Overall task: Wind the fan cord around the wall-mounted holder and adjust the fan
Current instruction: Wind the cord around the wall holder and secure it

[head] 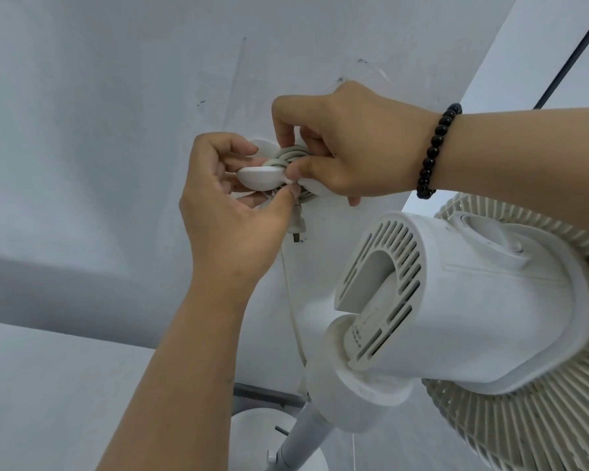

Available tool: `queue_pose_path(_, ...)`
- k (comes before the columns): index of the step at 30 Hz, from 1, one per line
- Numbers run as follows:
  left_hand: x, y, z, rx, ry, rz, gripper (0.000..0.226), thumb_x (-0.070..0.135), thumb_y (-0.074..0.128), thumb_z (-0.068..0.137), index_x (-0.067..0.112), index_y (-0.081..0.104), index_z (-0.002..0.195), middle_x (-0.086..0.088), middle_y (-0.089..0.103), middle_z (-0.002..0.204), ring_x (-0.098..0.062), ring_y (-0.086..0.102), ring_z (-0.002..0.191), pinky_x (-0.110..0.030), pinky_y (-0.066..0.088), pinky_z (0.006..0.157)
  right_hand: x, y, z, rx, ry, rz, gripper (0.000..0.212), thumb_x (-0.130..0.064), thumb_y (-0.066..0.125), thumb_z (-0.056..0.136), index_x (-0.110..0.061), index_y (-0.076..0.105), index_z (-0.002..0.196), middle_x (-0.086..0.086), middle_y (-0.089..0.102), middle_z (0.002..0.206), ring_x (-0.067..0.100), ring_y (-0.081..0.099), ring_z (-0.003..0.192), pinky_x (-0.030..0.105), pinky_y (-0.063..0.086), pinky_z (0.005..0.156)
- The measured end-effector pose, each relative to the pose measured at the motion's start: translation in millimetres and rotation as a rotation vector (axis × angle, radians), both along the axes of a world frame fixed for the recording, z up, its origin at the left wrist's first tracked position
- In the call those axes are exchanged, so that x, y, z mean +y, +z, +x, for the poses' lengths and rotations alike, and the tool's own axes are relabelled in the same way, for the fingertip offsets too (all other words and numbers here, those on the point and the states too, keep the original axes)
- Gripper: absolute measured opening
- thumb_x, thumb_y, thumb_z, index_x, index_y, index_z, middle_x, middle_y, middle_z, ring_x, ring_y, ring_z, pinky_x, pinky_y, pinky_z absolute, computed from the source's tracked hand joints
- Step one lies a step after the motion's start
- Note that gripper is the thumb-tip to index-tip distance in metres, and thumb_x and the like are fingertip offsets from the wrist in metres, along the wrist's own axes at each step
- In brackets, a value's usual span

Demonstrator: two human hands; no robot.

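matt white plastic fan (483,300) — glossy beads (437,147)

My left hand (232,212) and right hand (351,151) are raised together, fingers curled and pinching, thumbs nearly touching.

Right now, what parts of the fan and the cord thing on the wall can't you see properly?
All in the head view:
- Holder: its wall mount is hidden behind the left hand and right hand.
- Cord: how many turns are wound, fingers cover most of it.
- Plug: partly behind the left hand's thumb.
- Fan: front and blades face away; the grille is cut off by the right edge.
- Fan base: cut off by the bottom edge.
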State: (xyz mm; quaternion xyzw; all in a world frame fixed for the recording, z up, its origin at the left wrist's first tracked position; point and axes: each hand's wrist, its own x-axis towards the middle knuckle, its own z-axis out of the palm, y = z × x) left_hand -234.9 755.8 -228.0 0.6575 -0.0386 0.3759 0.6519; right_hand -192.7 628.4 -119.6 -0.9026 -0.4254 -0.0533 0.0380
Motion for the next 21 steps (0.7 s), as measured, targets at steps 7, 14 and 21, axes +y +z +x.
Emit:
queue_pose_path(7,-15.0,-13.0,-6.8,-0.008,0.175,0.106,0.034,0.008,0.079,0.072,0.024,0.054,0.090,0.000,0.051,0.115,-0.009,0.055,0.107,-0.029,0.049,0.086,4.4,2.2,-0.5,0.079,-0.060,0.007,0.012,-0.023,0.057,0.094,-0.016,0.049,0.097,-0.004,0.055,0.055,0.016,0.064,0.038,0.045,0.057,0.053)
queue_pose_path(14,-54.5,-13.1,-32.8,0.220,0.239,-0.025,0.015,0.022,0.077,0.082,0.035,0.072,0.088,0.008,0.048,0.108,0.002,0.042,0.090,-0.005,0.038,0.082,8.8,5.8,-1.4,0.133,-0.089,0.037,0.012,-0.024,0.060,0.093,-0.016,0.051,0.095,-0.003,0.060,0.051,0.018,0.065,0.039,0.046,0.058,0.055)
queue_pose_path(21,-58.3,13.0,-42.7,0.477,-0.058,-0.357,0.017,0.021,0.063,0.092,0.032,0.075,0.090,0.013,0.056,0.053,-0.010,0.050,0.051,-0.017,0.045,0.049,8.6,4.7,-1.2,0.166,-0.114,0.051,0.015,-0.024,0.064,0.090,-0.013,0.053,0.092,-0.027,0.059,0.051,0.018,0.065,0.039,0.047,0.058,0.056)
